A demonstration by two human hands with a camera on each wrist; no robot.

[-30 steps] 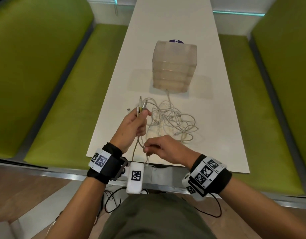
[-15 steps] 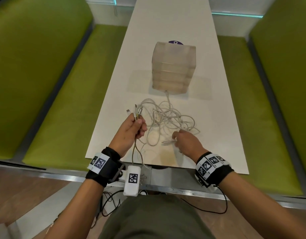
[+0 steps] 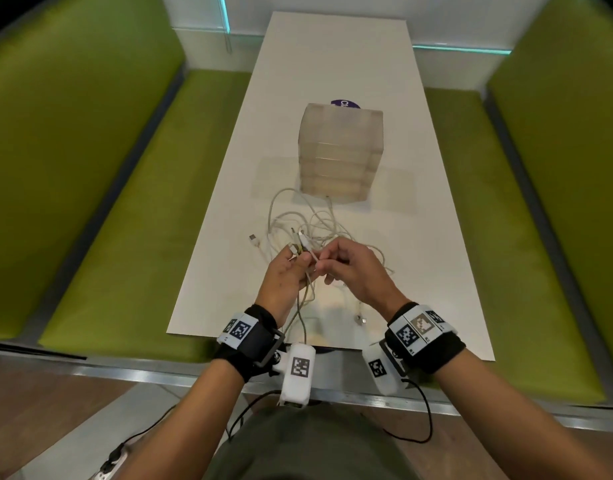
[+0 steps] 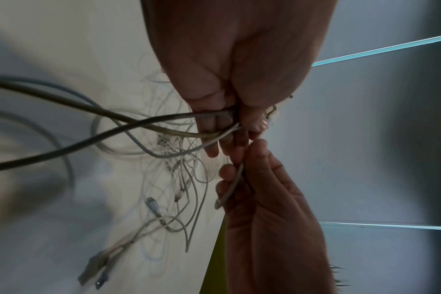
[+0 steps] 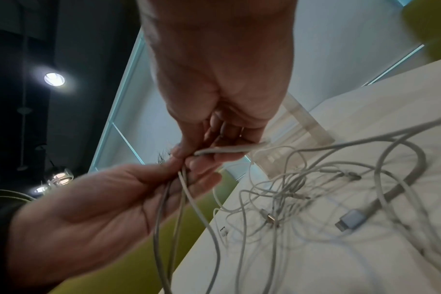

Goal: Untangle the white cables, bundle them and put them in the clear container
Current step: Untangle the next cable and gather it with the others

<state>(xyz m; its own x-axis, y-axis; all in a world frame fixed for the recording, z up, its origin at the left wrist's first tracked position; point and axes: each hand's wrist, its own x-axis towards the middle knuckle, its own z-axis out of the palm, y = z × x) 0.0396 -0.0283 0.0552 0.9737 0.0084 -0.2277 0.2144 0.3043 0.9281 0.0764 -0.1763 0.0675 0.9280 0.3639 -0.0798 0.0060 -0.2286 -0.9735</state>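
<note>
A tangle of white cables point(image 3: 312, 223) lies on the white table point(image 3: 336, 81) in front of the clear container point(image 3: 339, 157). My left hand point(image 3: 287, 271) grips several cable ends, their plugs sticking up past the fingers and the cords hanging over the table's near edge. My right hand point(image 3: 350, 268) meets it and pinches one white cable end point(image 5: 229, 149) between thumb and fingers, beside the left fingertips. In the left wrist view the left hand point(image 4: 229, 123) holds the cords point(image 4: 164, 123), with the right hand point(image 4: 254, 179) just below it. The right wrist view shows the tangle point(image 5: 302, 189) on the table.
Green bench seats point(image 3: 132, 209) run along both sides of the table. A purple round sticker point(image 3: 345, 104) shows behind the container. A loose USB plug point(image 3: 254, 240) lies left of the tangle and a small plug point(image 3: 361, 319) near the front edge.
My right hand has come back from the tangle on the table to my left hand, carrying a cable end. The left hand has shifted slightly right and forward.
</note>
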